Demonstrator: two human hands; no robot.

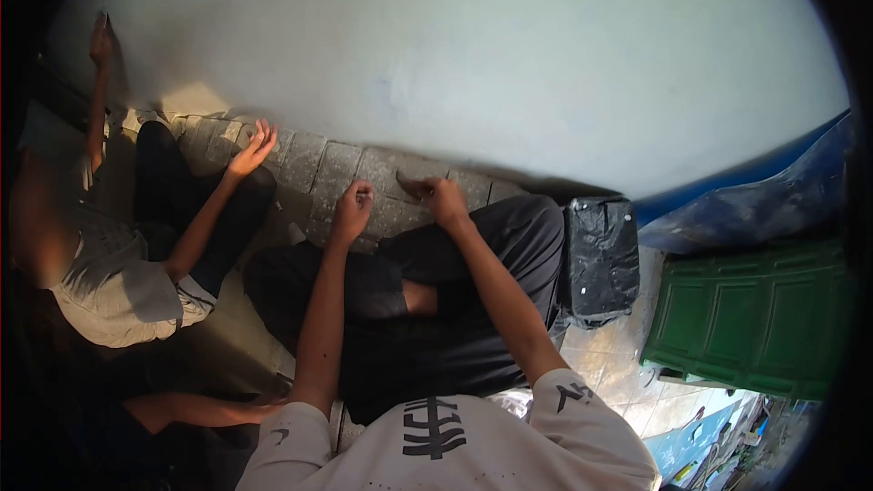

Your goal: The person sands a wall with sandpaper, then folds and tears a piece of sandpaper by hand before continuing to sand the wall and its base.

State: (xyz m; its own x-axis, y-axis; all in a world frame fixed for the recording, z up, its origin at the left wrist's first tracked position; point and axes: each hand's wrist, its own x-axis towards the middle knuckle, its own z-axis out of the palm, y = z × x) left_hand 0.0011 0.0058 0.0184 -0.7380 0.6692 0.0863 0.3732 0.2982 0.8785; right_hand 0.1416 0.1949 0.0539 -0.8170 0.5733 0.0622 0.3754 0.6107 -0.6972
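Above the paving my left hand (353,209) is raised with its fingers curled in. Whether anything is inside it I cannot make out. My right hand (443,200) is closed beside it, a short gap apart, its knuckles up. Something small and dark shows at its fingertips, too shadowed to name. Both hands are over my crossed legs in dark trousers (491,245), near grey paving blocks (329,166) at the foot of a pale wall (509,55). Neither hand touches the wall.
At the left a seated person raises one hand (100,44) to the wall; their other hand (253,153) is spread. Another person's forearm (205,411) reaches in lower left. By my right knee stands a black wrapped box (600,259), beyond it a green plastic crate (746,318).
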